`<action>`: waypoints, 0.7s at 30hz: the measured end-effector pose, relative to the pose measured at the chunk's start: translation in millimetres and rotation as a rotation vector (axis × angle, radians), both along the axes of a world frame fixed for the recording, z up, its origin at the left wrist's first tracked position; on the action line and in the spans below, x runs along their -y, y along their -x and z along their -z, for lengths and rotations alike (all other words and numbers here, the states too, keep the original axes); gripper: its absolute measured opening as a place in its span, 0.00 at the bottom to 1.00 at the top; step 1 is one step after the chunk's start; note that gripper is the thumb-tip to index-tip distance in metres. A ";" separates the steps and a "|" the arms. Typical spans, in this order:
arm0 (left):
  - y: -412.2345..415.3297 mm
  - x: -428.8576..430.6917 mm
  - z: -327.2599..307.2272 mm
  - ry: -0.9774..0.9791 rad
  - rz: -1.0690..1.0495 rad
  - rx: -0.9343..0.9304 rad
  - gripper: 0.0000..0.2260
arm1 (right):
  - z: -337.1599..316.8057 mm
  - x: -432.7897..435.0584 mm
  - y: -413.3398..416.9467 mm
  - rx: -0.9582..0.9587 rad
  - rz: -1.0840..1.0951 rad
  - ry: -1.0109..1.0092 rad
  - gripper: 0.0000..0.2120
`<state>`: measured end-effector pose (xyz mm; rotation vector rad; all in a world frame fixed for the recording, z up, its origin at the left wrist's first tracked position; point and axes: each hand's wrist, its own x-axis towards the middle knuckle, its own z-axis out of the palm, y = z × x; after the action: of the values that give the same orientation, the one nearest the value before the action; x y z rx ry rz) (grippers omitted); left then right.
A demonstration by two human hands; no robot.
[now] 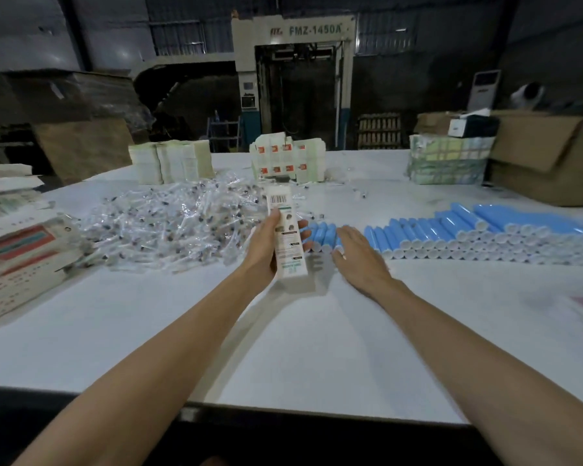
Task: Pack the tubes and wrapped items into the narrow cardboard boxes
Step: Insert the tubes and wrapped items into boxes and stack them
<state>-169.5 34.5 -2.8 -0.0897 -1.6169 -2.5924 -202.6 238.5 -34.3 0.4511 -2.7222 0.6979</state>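
My left hand [266, 245] grips a narrow white cardboard box [285, 230] with a barcode near its top, holding it upright above the table. My right hand [359, 257] reaches flat, palm down, with its fingers on the near end of a row of blue tubes [320, 235]. A larger bank of blue tubes with white caps [485, 233] lies stacked to the right. A wide heap of clear-wrapped items [169, 223] covers the table left of the box.
The white table [283, 331] has flat printed cartons [17, 257] at the left edge. Stacks of folded boxes [172, 161], [288, 159] and a wrapped bundle [448, 159] stand at the back. Brown cardboard cartons [546, 153] sit at the far right.
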 end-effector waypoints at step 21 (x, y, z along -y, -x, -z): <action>-11.8 -1.5 17.3 0.117 0.073 0.030 0.22 | -15.7 14.9 3.2 0.050 0.351 -0.280 0.07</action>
<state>-157.7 36.0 -20.1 -0.1193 -1.8083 -2.5616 -205.8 223.7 -18.6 0.0074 -2.8496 0.2412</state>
